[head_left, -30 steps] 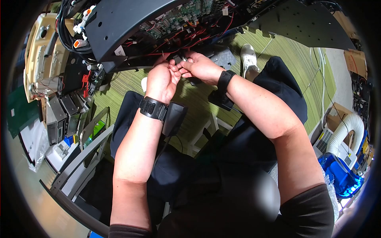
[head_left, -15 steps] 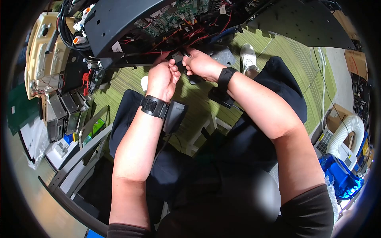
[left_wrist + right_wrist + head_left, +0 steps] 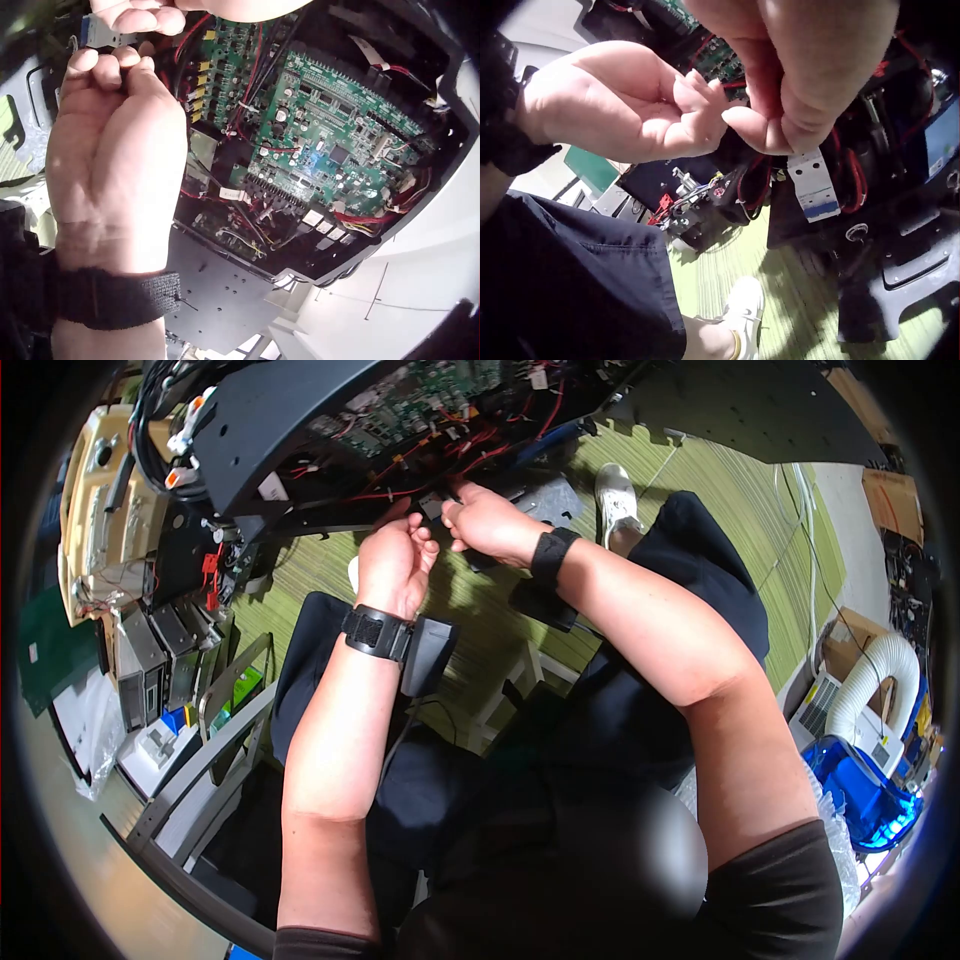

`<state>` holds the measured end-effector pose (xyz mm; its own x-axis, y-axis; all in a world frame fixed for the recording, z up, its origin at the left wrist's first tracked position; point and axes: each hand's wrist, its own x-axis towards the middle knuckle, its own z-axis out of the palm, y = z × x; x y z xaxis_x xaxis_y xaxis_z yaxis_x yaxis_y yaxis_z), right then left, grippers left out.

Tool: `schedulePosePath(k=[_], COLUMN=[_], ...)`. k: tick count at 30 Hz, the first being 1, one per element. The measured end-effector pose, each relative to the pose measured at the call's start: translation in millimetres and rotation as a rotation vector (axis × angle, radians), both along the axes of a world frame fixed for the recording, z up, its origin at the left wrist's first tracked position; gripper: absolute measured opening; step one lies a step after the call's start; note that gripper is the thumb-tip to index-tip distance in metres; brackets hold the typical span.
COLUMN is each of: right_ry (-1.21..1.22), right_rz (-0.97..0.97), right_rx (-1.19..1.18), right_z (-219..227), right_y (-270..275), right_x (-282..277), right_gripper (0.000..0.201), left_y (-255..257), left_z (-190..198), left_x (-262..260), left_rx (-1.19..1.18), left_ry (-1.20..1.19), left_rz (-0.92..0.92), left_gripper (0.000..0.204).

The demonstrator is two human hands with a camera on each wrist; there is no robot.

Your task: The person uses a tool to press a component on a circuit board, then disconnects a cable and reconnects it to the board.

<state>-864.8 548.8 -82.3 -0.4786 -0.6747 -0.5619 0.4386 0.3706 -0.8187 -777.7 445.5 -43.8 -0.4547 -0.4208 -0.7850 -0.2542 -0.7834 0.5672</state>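
My left hand [image 3: 395, 565] is below the lower edge of the black housing [image 3: 300, 435]; its fingers curl in toward the thumb in the left wrist view, beside dark wires. Close to its right, my right hand [image 3: 490, 525] reaches under the same edge with bent fingers. A small white module with a blue band [image 3: 814, 187] shows just below my right fingers, its upper end hidden by them. Whether either hand pinches a wire or the module cannot be told. Green circuit boards [image 3: 330, 142] with red and black wires sit inside the housing.
Black cables with white and orange connectors [image 3: 180, 477] hang at the housing's left. A dark perforated panel [image 3: 740, 410] extends to the right. Metal boxes [image 3: 140, 655] stand at left; a white hose [image 3: 890, 670] and blue object [image 3: 860, 795] lie at right.
The housing and both hands have shifted slightly left in the head view. The hands, close together a second ago, are now a little apart, with the module visible between them.
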Motion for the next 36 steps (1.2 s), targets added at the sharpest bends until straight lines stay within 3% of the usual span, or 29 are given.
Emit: schedulePosePath(k=[4,6,7,8,11,12,13,15,18,23,25,31,36], right_ry=[-0.006,-0.007,0.01,0.023,0.115,0.028,-0.176,0.018,0.104,0.193,0.288,0.258,0.391], right_rz=[0.02,0.04,0.036,0.051,0.054,0.028,-0.07,-0.053,-0.024,-0.027,-0.104,-0.143,-0.087], right_rx=[0.043,0.069,0.051,0.078,0.092,0.061,-0.056,-0.031,0.057,0.015,0.008,-0.021,-0.043], right_z=[6,13,14,15,4,18,-1,-17,-10,-10,0,1,3], right_y=[0,2,2,3,0,3,-6,-13,-9,-5,-5,-6,-1], right_x=[1,-1,-1,-2,1,0,5,11,12,17,24,29,31], right_gripper=[0.046,0.045,0.045,0.043,0.038,0.036,0.034,0.034,0.035,0.038,0.04,0.042,0.03], left_y=[-2,-9,-7,-7,-4,-2,-1,-6,-5,-5,-8,-9,-20], left_z=[-4,-9,-13,-18,-20,-21,-21,-38,-49,-56,-61,-56,-60], left_x=[0,0,4,6,3,0,-2,-3,-7,-7,-6,-8,-10], left_rx=[0.022,0.124,0.026,0.012,-0.007,-0.016,-0.026,-0.001,-0.051,-0.082,-0.116,-0.077,-0.109], left_ry=[0.0,-0.076,-0.078,-0.097,-0.134,-0.13,-0.126,-0.161,-0.16,-0.101,-0.055,0.038,0.031], left_rz=[-0.03,-0.077,-0.087,-0.078,-0.078,-0.093,-0.106,-0.122,-0.128,-0.148,-0.176,-0.155,-0.277], left_gripper=[0.028,0.028,0.031,0.015,0.017,0.016,0.017,0.021,0.026,0.034,0.036,0.036,0.03])
